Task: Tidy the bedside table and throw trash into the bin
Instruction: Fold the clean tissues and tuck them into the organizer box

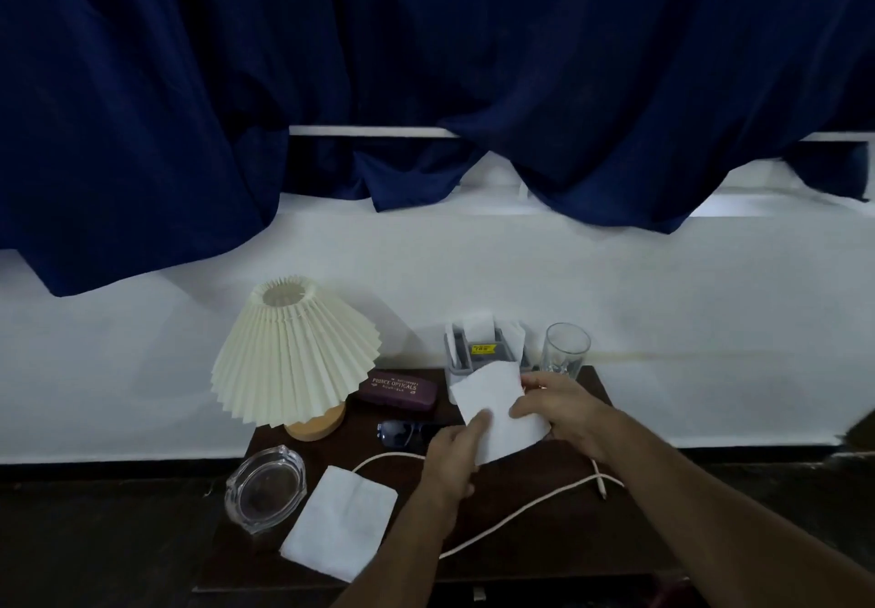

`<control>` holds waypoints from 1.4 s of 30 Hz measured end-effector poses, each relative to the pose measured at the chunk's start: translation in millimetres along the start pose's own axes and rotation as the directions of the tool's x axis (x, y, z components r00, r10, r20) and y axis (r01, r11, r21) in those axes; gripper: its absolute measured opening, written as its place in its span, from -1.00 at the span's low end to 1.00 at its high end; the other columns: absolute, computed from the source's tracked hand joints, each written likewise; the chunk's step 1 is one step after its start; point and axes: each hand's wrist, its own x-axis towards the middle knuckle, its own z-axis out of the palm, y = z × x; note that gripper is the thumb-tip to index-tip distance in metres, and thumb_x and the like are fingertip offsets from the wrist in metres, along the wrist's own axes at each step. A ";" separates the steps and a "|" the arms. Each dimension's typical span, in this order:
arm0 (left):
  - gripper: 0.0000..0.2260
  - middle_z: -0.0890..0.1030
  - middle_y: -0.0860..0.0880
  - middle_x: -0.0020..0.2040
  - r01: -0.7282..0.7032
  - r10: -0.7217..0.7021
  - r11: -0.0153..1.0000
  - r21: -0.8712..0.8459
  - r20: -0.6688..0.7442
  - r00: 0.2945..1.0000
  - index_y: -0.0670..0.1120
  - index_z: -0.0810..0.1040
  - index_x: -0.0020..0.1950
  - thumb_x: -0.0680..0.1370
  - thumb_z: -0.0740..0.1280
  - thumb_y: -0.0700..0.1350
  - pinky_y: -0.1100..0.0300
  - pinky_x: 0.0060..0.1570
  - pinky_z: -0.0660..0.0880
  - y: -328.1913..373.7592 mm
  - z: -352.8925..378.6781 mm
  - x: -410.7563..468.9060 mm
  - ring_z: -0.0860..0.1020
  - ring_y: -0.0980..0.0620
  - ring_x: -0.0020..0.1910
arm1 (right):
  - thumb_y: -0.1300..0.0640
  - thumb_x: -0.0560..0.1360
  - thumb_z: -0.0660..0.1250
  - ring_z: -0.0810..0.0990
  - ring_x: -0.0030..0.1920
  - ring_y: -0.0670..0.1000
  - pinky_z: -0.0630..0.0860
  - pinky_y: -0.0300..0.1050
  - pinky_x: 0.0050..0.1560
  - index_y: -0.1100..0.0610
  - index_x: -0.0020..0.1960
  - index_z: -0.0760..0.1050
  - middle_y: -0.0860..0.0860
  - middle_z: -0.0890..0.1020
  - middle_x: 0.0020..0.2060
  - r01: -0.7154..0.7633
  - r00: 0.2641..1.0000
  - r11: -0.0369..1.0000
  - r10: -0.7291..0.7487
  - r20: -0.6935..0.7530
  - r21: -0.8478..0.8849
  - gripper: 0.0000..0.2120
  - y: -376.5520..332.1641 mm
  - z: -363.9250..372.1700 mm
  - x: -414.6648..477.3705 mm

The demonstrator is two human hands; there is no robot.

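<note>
A white tissue (497, 406) is held over the middle of the dark bedside table (544, 541). My left hand (452, 453) pinches its near left edge with the thumb on top. My right hand (561, 406) grips its right side. A second white tissue (338, 522) lies flat near the table's front left. A white cable (511, 515) loops across the table under my arms. Dark sunglasses (402, 432) lie just left of my left hand. No bin is in view.
A pleated cream lamp (293, 351) stands at the back left, a purple glasses case (397, 391) beside it. A glass ashtray (265, 486) sits at the front left. A grey tissue holder (483, 351) and a drinking glass (566, 347) stand at the back. Blue curtains hang behind.
</note>
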 end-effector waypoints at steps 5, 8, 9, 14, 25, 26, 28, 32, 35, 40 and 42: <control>-0.85 0.76 0.05 -0.05 -0.140 0.159 0.983 -0.122 0.160 0.974 0.12 0.71 0.05 0.56 0.40 0.11 0.17 -0.23 0.57 25.3 7.2 -21.4 0.67 0.06 -0.07 | 0.36 0.46 0.41 0.70 0.13 0.16 0.62 -0.01 -0.07 0.12 0.20 0.65 0.14 0.74 0.07 0.089 0.991 0.995 -0.093 0.097 0.043 -0.66 -22.4 -27.0 -35.1; -0.86 0.76 0.05 -0.07 -0.291 0.301 0.952 -0.097 0.118 0.946 0.08 0.71 0.03 0.63 0.35 -0.06 0.24 -0.28 0.53 39.3 7.0 -36.4 0.67 0.10 -0.14 | 0.28 0.50 0.40 0.71 0.10 0.15 0.63 0.05 0.02 0.13 0.18 0.67 0.14 0.74 0.08 0.097 0.991 0.990 -0.105 0.082 0.103 -0.73 -26.9 -37.5 -49.8; -0.86 0.76 0.03 -0.05 -0.344 0.353 0.934 -0.093 0.114 0.929 0.04 0.70 0.06 0.64 0.34 -0.11 0.26 -0.28 0.55 43.5 6.3 -41.6 0.69 0.11 -0.13 | 0.26 0.51 0.40 0.72 0.10 0.14 0.65 0.04 0.01 0.11 0.17 0.68 0.12 0.74 0.08 0.102 0.990 0.988 -0.112 0.083 0.120 -0.74 -27.5 -40.0 -54.7; -0.82 0.75 -0.03 -0.04 -0.548 0.537 0.836 0.035 0.159 0.829 -0.12 0.63 0.23 0.66 0.31 -0.17 0.32 -0.18 0.57 57.6 -0.4 -64.0 0.69 0.15 -0.13 | 0.26 0.49 0.42 0.75 0.04 0.12 0.65 -0.05 -0.16 0.08 0.15 0.70 0.11 0.75 0.06 0.126 0.986 0.978 -0.142 0.091 0.163 -0.73 -30.8 -45.0 -79.3; -0.77 0.62 -0.10 -0.13 -0.575 0.548 0.809 0.124 0.194 0.813 -0.16 0.65 0.03 0.67 0.19 -0.32 0.23 -0.41 0.44 74.7 -5.7 -89.1 0.52 -0.05 -0.37 | 0.25 0.48 0.47 0.44 -0.42 -0.04 0.27 -0.20 -0.48 0.10 -0.17 0.74 0.05 0.60 -0.33 0.282 0.959 0.954 -0.278 -0.046 0.103 -0.89 -40.3 -44.9 -114.7; -0.74 0.61 -0.12 -0.17 -0.560 0.535 0.816 0.144 0.179 0.826 -0.15 0.67 0.00 0.67 0.18 -0.31 0.23 -0.43 0.37 73.9 -5.7 -87.9 0.48 -0.07 -0.37 | 0.26 0.47 0.47 0.44 -0.43 -0.04 0.27 -0.20 -0.48 0.12 -0.16 0.74 0.08 0.60 -0.31 0.291 0.957 0.951 -0.288 -0.044 0.104 -0.90 -40.2 -44.5 -116.8; -0.68 0.59 -0.11 -0.24 -0.512 0.493 0.841 0.175 0.143 0.858 -0.11 0.71 -0.08 0.63 0.17 -0.31 0.20 -0.44 0.25 73.6 -5.6 -86.4 0.37 -0.05 -0.39 | 0.27 0.48 0.48 0.44 -0.42 -0.03 0.29 -0.18 -0.47 0.18 -0.14 0.74 0.12 0.59 -0.28 0.303 0.953 0.948 -0.300 -0.038 0.100 -0.93 -38.7 -45.8 -117.6; -0.78 0.63 -0.01 -0.21 -0.445 0.430 0.884 0.143 0.123 0.894 -0.09 0.75 -0.12 0.52 0.28 -0.21 0.23 -0.47 0.33 76.3 -5.2 -87.3 0.45 0.05 -0.40 | 0.25 0.41 0.46 0.52 -0.33 -0.01 0.39 -0.16 -0.36 0.22 -0.21 0.71 0.11 0.61 -0.25 0.282 0.959 0.953 -0.282 -0.011 0.109 -0.94 -38.6 -50.1 -117.7; -0.82 0.59 -0.01 -0.23 -0.450 0.439 0.885 0.116 0.109 0.892 -0.11 0.73 -0.10 0.52 0.41 -0.03 0.23 -0.42 0.36 74.2 -5.5 -84.9 0.48 0.04 -0.33 | 0.06 0.29 0.40 0.54 -0.30 0.01 0.47 -0.13 -0.25 0.20 -0.25 0.60 0.05 0.56 -0.27 0.217 0.975 0.968 -0.220 0.016 0.128 -0.81 -40.1 -54.4 -116.0; -0.96 0.59 0.25 -0.40 -0.587 0.570 0.782 0.212 0.140 0.810 -0.08 0.71 -0.10 0.54 0.47 -0.15 0.33 -0.30 0.39 70.9 -1.3 -75.6 0.48 0.28 -0.42 | -0.15 0.43 0.53 0.67 -0.02 0.05 0.59 0.00 0.00 0.13 0.04 0.61 0.03 0.67 -0.03 0.234 0.971 0.970 -0.231 -0.059 0.058 -0.62 -38.9 -50.8 -107.1; -0.97 0.60 0.25 -0.38 -0.600 0.580 0.769 0.221 0.153 0.800 -0.06 0.70 -0.12 0.51 0.49 -0.17 0.31 -0.28 0.40 70.8 0.6 -72.7 0.46 0.27 -0.42 | -0.11 0.43 0.56 0.64 0.15 0.06 0.58 -0.03 0.09 0.03 0.19 0.62 0.00 0.66 0.11 0.238 0.971 0.971 -0.238 -0.025 0.002 -0.60 -41.5 -45.3 -104.4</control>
